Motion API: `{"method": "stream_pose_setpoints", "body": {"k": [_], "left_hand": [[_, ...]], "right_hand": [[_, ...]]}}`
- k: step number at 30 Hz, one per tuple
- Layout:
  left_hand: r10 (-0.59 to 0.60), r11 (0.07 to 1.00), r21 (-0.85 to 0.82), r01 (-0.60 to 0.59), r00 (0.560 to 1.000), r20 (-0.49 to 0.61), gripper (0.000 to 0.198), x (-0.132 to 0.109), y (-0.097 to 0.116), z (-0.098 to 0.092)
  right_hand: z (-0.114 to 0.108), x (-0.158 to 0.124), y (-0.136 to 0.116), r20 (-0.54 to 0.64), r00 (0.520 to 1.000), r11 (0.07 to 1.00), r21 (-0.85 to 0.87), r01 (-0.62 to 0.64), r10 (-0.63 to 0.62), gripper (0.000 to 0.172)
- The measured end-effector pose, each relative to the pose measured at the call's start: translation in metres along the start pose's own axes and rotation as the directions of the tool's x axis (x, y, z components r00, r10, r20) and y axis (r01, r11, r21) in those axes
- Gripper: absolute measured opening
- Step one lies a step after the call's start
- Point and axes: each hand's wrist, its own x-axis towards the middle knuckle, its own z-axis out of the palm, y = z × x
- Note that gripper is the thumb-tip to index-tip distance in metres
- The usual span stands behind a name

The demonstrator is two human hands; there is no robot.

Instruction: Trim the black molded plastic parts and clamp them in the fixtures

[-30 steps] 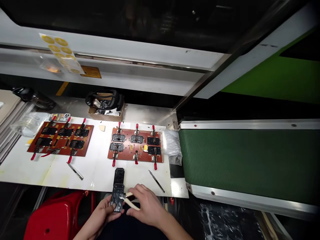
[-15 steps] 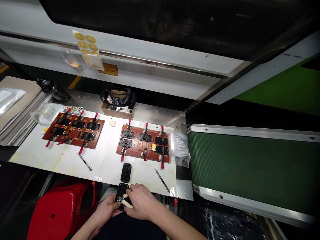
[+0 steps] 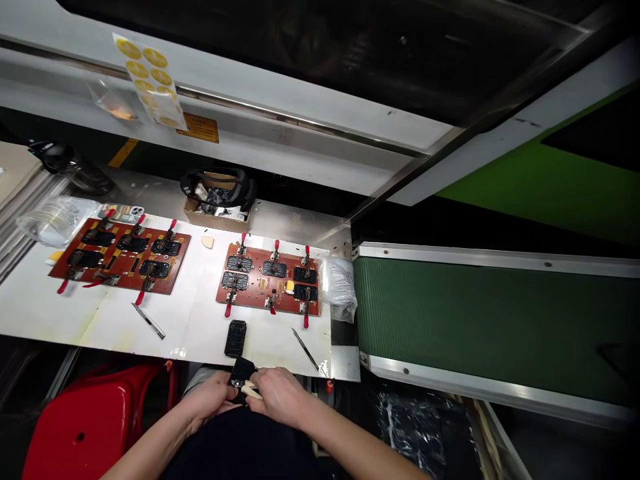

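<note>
A small cardboard box [image 3: 215, 217] sits on the metal shelf behind the tabletop [image 3: 45, 313]. It holds black bits and white scraps, and a black strap thing [image 3: 217, 183] lies on top. A clear plastic bag [image 3: 55, 221] lies at the far left, and a white plastic bag [image 3: 339, 289] lies by the green belt [image 3: 500, 320].

Two red boards [image 3: 120, 257] [image 3: 267, 288] lie on the tabletop. Each one has black frames held down by red-handled clamps.

The left hand [image 3: 207, 397] is curled and holds a black frame [image 3: 241, 372] at the near edge of the tabletop. The right hand [image 3: 280, 398] is closed over a pale tool [image 3: 251, 392], and the tip of the tool is right at that frame. The hands are just beside each other.

A loose black piece [image 3: 235, 338] lies just past the hands. Two thin knives [image 3: 149, 321] [image 3: 305, 349] lie apart on either side, with open room between them. A red stool [image 3: 85, 427] stands below the edge on the left.
</note>
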Motion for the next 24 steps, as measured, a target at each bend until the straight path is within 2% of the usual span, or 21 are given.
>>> {"method": "stream_pose_setpoints", "body": {"k": [3,5,7,9,13,15,17,19,21,23,24], "left_hand": [[-0.069,0.995,-0.062,0.072,0.996,0.058,0.016,0.012,0.006,0.009],[-0.11,0.99,-0.079,0.114,0.993,0.048,0.017,0.022,0.007,0.013],[-0.144,0.987,-0.07,0.146,0.989,0.035,0.02,0.033,0.006,0.018],[-0.155,0.987,-0.037,0.156,0.987,0.029,0.026,0.044,0.004,0.023],[-0.113,0.989,0.098,0.113,0.994,-0.007,0.032,0.062,-0.002,0.035],[-0.072,0.975,0.204,0.084,0.995,-0.067,0.031,0.066,-0.005,0.034],[0.006,0.942,0.331,0.049,0.987,-0.163,0.034,0.066,-0.006,0.026],[0.136,0.888,0.459,0.008,0.95,-0.28,0.035,0.064,-0.004,0.01],[0.28,0.827,0.562,-0.022,0.883,-0.377,0.032,0.063,0.001,-0.008],[0.386,0.776,0.629,-0.034,0.815,-0.432,0.038,0.068,0.007,-0.025],[0.418,0.759,0.651,-0.039,0.795,-0.44,0.044,0.072,0.009,-0.032]], "right_hand": [[0.008,-0.018,0.021,-0.089,0.976,0.972,0.146,-0.186,0.2,0.028],[0.017,-0.023,0.039,-0.1,0.914,0.88,0.33,-0.342,0.393,0.028],[0.028,-0.018,0.054,-0.071,0.857,0.776,0.467,-0.423,0.51,0.03],[0.041,-0.007,0.063,-0.067,0.862,0.761,0.508,-0.404,0.502,0.033],[0.059,0.022,0.069,-0.087,0.885,0.742,0.585,-0.326,0.458,0.027],[0.065,0.033,0.074,-0.095,0.88,0.73,0.603,-0.322,0.466,0.026],[0.07,0.044,0.082,-0.105,0.868,0.723,0.607,-0.331,0.485,0.026],[0.074,0.056,0.089,-0.12,0.851,0.721,0.599,-0.349,0.511,0.026],[0.078,0.069,0.093,-0.131,0.836,0.725,0.58,-0.371,0.532,0.026],[0.081,0.081,0.093,-0.137,0.826,0.735,0.55,-0.396,0.547,0.025],[0.081,0.086,0.091,-0.14,0.822,0.742,0.532,-0.408,0.552,0.024]]}}
